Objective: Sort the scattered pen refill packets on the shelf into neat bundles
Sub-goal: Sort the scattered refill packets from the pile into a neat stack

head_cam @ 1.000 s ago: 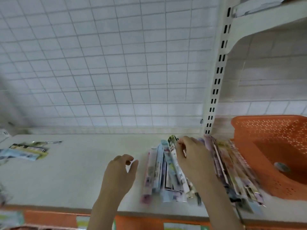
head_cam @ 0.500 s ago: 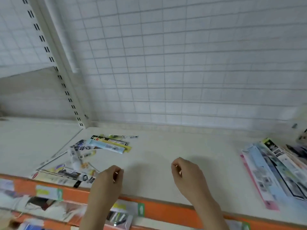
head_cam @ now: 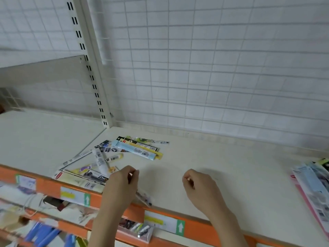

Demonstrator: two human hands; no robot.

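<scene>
Refill packets (head_cam: 114, 158) lie scattered at shelf (head_cam: 222, 166) left, bundle (head_cam: 313, 186) at right edge. Left hand (head_cam: 121, 186) curled, resting on a thin packet (head_cam: 144, 197) by the front edge; right hand (head_cam: 201, 188) loosely curled, empty. Since earlier, view shifted left; right hand left bundle.

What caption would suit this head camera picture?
Two hands, left and right, hover over a shelf near scattered refill packets.

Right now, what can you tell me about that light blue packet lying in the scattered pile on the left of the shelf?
The light blue refill packet is long, narrow and flat, seemingly glossy plastic, with small dark print and a barcode near its lower right end. It lies slanted on the cream shelf, on top of a yellow packet and a black-edged one beside it. Neither hand touches it.
</scene>
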